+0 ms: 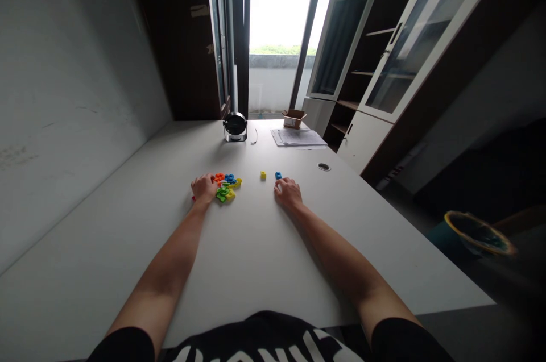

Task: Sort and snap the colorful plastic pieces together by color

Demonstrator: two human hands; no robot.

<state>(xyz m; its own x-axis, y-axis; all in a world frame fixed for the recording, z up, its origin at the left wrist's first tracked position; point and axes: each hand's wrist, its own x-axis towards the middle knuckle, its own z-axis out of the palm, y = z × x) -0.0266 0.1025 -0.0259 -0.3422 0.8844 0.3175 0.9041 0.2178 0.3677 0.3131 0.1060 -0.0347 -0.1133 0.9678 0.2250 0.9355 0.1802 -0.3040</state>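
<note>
At the left edge of a small pile of coloured plastic toy pieces, my left hand [204,187] rests with its fingers curled. What lies under those fingers is hidden. Orange pieces [219,177], blue pieces [230,178], green pieces [222,194] and yellow pieces [231,195] lie jumbled together there. A bit of red shows beside my left wrist. My right hand [289,192] is closed, its fingertips at the near side of a small blue block [278,175]. To the left of that block, a yellow block [263,175] sits apart on the white table [256,248].
Farther back stand a round black-and-silver device [235,126], a thin cord [255,137], papers [298,138] and an open cardboard box [294,118]. A cable hole [323,167] is near the table's right edge. Beyond are cabinets [371,140] and a bin [478,231].
</note>
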